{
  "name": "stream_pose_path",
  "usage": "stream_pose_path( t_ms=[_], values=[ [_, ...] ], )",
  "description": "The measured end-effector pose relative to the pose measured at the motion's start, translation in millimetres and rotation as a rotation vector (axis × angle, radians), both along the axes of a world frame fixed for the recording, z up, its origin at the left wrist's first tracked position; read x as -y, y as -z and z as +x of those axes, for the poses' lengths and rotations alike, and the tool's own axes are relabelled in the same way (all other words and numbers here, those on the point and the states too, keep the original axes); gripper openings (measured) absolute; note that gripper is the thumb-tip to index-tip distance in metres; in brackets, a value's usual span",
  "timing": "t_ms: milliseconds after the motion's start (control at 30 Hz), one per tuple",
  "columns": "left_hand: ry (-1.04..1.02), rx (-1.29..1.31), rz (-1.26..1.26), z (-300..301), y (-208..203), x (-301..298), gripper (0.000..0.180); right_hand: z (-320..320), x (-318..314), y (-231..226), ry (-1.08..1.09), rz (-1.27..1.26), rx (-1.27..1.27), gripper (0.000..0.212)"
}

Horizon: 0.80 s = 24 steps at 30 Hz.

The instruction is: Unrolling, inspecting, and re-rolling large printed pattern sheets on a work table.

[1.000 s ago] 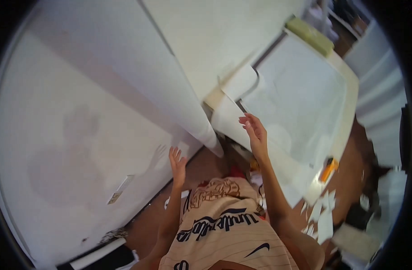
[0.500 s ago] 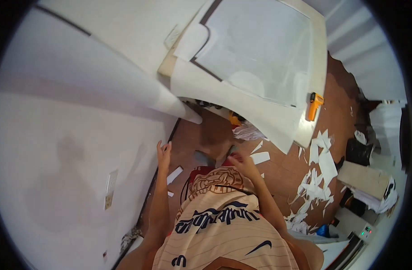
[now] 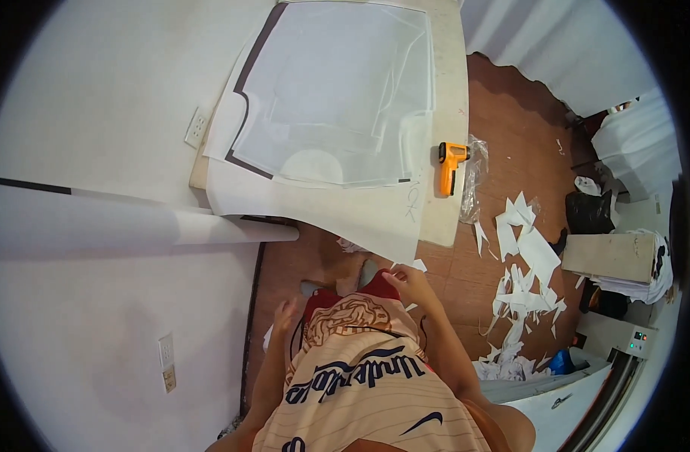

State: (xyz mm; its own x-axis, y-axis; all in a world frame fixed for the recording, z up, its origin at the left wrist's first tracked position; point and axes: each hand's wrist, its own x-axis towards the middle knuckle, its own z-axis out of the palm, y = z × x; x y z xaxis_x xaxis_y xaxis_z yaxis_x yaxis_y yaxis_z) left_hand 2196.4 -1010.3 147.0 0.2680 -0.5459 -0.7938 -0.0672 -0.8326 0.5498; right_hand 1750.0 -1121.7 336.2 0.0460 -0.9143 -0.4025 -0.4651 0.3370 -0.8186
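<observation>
Though clear of the right fingers (image 3: 394,279), paper scraps (image 3: 539,252) on the floor (image 3: 503,113).

Ahead of the right hand (image 3: 410,286), a way leads over the white sheet (image 3: 322,200) onto the surface (image 3: 440,222), with an orange gun-shaped tool (image 3: 452,167) standing in it at the right; the white roll (image 3: 209,228) bars the left hand (image 3: 285,315) ahead, and the wall (image 3: 81,324) limits its left side
</observation>
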Motion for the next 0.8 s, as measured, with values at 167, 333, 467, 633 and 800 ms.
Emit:
stream_pose_path(
  t_ms=[167, 333, 467, 633, 800],
  values=[
    [0.036, -0.287, -0.147, -131, -104, 134, 0.065, -49, 0, 4, 0.026, 0.083, -0.119, 0.045],
    [0.075, -0.592, -0.189, -179, -117, 188, 0.060, -42, -8, -6, 0.134, 0.056, -0.120, 0.048],
    [-0.038, -0.856, -0.114, -202, -110, 209, 0.044, -32, -29, -29, 0.230, 0.070, -0.124, 0.048],
    [-0.190, -0.836, -0.153, -222, -108, 215, 0.038, -36, -63, -37, 0.346, 0.101, -0.142, 0.046],
    [-0.312, -0.710, -0.132, -227, -113, 217, 0.045, -57, -72, -33, 0.412, 0.134, -0.187, 0.049]
  ],
)
